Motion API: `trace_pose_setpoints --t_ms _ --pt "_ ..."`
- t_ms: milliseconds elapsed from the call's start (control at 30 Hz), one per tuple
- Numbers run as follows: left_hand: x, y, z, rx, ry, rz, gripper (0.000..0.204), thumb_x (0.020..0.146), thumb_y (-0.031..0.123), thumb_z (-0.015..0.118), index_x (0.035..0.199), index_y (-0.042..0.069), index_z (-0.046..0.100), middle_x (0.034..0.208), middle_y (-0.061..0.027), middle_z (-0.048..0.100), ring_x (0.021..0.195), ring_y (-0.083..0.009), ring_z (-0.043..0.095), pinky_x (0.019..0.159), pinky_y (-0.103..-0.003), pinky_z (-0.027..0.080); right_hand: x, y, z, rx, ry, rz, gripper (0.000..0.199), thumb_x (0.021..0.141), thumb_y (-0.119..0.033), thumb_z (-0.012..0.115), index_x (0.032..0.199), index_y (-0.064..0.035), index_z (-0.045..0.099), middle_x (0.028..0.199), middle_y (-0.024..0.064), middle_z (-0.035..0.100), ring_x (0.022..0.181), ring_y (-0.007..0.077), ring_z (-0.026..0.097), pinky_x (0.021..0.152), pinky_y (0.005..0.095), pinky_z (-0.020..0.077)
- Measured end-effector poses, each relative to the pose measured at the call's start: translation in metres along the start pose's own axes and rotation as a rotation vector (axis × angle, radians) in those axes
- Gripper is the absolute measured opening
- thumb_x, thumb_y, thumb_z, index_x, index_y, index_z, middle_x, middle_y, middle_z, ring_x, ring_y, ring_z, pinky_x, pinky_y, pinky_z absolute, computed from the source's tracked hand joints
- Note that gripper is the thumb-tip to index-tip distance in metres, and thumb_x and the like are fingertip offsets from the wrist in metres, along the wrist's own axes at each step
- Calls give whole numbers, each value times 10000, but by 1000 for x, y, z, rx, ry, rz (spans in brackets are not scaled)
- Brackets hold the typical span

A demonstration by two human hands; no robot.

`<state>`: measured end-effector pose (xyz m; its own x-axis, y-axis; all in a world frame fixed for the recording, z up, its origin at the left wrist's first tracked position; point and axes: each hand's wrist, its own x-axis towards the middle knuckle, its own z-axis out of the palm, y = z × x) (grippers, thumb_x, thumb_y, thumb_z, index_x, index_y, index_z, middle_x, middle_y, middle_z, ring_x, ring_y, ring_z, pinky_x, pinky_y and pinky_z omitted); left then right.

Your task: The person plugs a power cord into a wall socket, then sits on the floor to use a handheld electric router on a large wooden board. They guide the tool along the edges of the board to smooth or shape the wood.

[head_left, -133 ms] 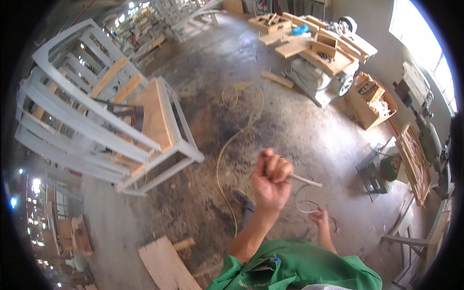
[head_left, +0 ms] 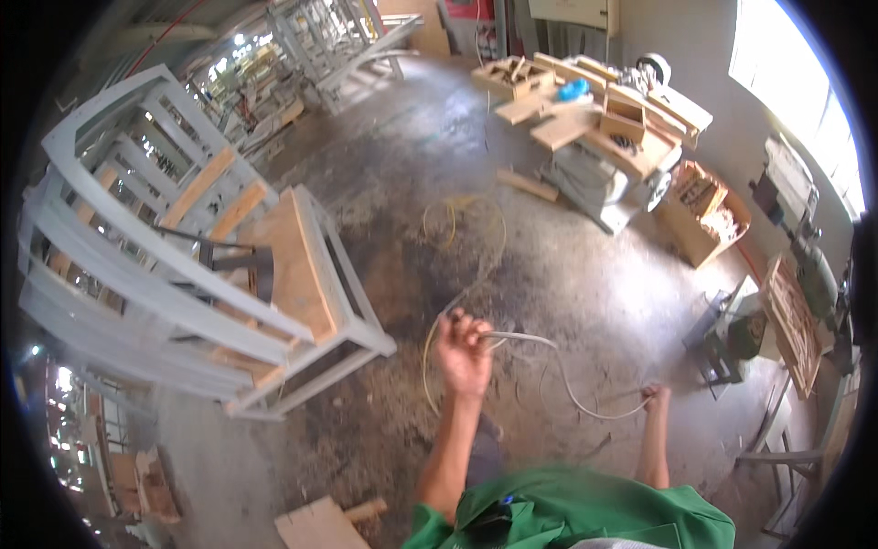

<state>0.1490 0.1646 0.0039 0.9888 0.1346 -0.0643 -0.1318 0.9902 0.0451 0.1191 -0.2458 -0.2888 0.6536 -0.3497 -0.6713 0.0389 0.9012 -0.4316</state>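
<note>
A grey-painted wooden chair frame (head_left: 183, 274) with bare plywood panels fills the left of the frame, lying tipped on the dusty concrete floor (head_left: 567, 284). At upper right a woodworking machine (head_left: 604, 183) is heaped with offcut boards and small wooden boxes. A pale cane strip (head_left: 558, 361) runs through the lower middle: it arcs in a loose loop on the floor up toward the centre, then sags in a curve between the two hands. The left hand (head_left: 464, 350), raised at lower centre, is closed in a fist around the strip. The right hand (head_left: 655, 397), lower right of centre and further down, is also curled shut on the strip's other end.
</note>
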Motion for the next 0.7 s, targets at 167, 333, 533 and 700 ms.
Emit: trace_pose_setpoints --t_ms 167,333,533,700 --pt "41 105 -129 761 481 -216 423 930 399 444 1083 15 536 909 -94 600 900 -180 595 830 -306 457 -85 46 186 -53 -173 -270 265 920 -151 428 662 -133 366 526 -50 255 418 82 204 398 253 197" --pt "109 36 -77 1457 -319 -69 385 898 284 536 1183 26 525 1103 -138 584 1054 -173 546 893 -298 423 -198 184 352 -164 -505 -255 129 934 -163 464 858 -60 479 583 -43 279 506 75 275 471 230 274" --pt "232 135 -56 1279 -370 -541 289 897 298 558 1012 40 621 747 -27 615 638 -67 516 568 -242 404 -159 236 506 41 -712 -354 184 931 -128 458 1041 13 501 632 -31 316 544 75 308 520 213 313" --pt "381 265 -125 1496 -24 -54 381 877 351 582 689 24 635 558 15 504 508 -52 424 464 -249 329 71 237 595 422 -321 194 161 885 -161 549 837 -46 447 578 -18 326 487 101 316 476 243 329"
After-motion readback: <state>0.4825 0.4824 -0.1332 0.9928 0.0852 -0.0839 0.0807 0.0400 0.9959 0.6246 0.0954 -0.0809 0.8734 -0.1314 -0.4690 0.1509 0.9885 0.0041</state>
